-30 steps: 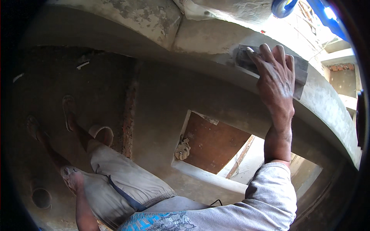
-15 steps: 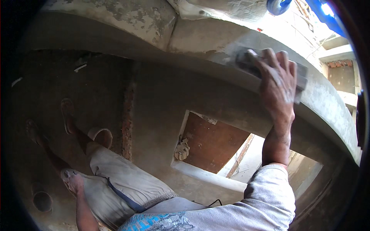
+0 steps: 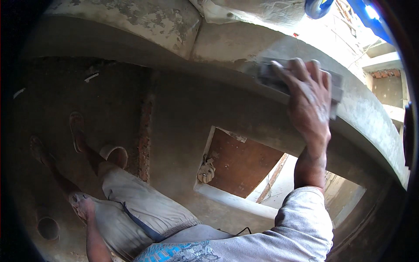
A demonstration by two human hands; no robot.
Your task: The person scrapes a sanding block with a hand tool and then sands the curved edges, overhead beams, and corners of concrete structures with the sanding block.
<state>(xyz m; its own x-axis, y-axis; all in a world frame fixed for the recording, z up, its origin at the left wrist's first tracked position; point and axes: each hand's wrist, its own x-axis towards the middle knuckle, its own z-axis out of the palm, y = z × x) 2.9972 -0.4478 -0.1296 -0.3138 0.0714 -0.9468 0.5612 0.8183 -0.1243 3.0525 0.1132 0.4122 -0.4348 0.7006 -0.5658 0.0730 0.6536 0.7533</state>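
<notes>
My right hand [image 3: 310, 98] is raised at the upper right, its fingers closed over a grey rectangular plastering float [image 3: 270, 77]. The float lies against the curved edge of a plastered concrete beam [image 3: 364, 102] and is slightly blurred by motion. Dusty pale smears mark the back of this hand. Low on the left, my left hand [image 3: 83, 206] rests over my knee at the hem of the beige shorts [image 3: 144, 198]. Its fingers seem to lie loosely on the knee, in shadow, and no tool shows in them.
Below the beam is a framed wall opening with a brown board [image 3: 240, 161] and a knotted pale cloth [image 3: 206, 171] at its corner. Two round pipe ends [image 3: 117, 155] stand near my legs. Something blue [image 3: 371, 19] hangs at the upper right. Rough brick edging [image 3: 145, 139] runs down the wall.
My right hand and the float have shifted a little to the left along the beam's edge. My left hand stays on the knee.
</notes>
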